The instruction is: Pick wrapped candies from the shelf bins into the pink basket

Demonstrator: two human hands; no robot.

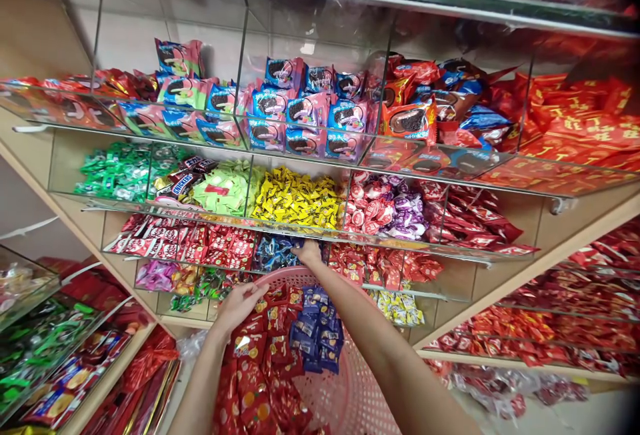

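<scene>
A pink plastic basket (367, 381) with a perforated wall is in front of me, holding red candy packets (255, 381) and a cluster of blue packets (316, 331). My left hand (239, 308) grips its rim on the left, fingers pointing towards the shelf. Beyond the far rim, my right hand (309, 253) reaches into a shelf compartment of dark blue wrapped candies (274, 251). Its fingertips are among these candies and mostly hidden, so I cannot make out whether they hold one.
Clear-fronted shelves (320, 168) rise in tiers ahead, split by transparent dividers. Yellow candies (297, 201) lie above my right hand, red packets (370, 263) to its right. Green sweets (45, 345) fill a slanted side shelf at left; more red packets (565, 301) line the right.
</scene>
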